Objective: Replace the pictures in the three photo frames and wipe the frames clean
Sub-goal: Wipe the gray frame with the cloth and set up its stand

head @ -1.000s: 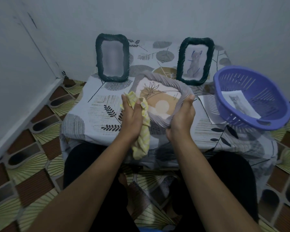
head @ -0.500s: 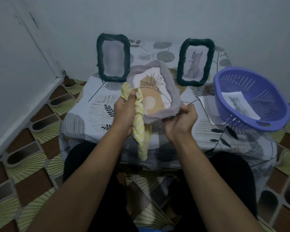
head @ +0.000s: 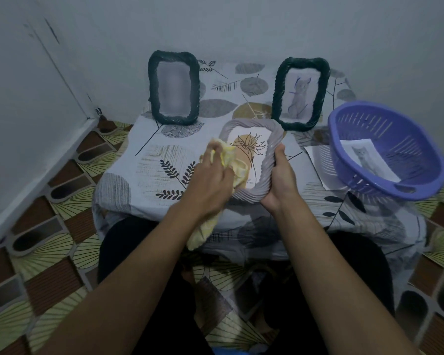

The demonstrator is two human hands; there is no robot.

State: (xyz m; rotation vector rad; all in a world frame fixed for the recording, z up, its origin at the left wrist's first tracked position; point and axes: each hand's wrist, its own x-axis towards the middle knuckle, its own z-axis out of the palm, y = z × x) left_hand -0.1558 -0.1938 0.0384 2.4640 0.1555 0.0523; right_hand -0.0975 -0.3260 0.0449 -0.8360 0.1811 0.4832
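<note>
The left hand [head: 210,176] lies knuckles up, fingers bunched round a yellow cloth [head: 230,157] and pressing it onto the left half of the grey frame [head: 251,123]. The fingertips are blurred. The cloth's loose tail hangs below the wrist over the table's near edge. The right hand [head: 280,181] clasps the frame at its five o'clock corner, fingers curled underneath and thumb stretched up along the right rim. The frame is tilted towards the person above the leaf-print tablecloth [head: 128,180] and shows a plant drawing.

From the grey frame, one dark green frame [head: 153,88] stands upright at eleven o'clock and a second dark green frame [head: 277,98], with a cat sketch, stands at one o'clock. A purple basket [head: 385,187] sits at three o'clock, holding a cat picture [head: 367,157] and resting partly on a paper sheet [head: 317,162].
</note>
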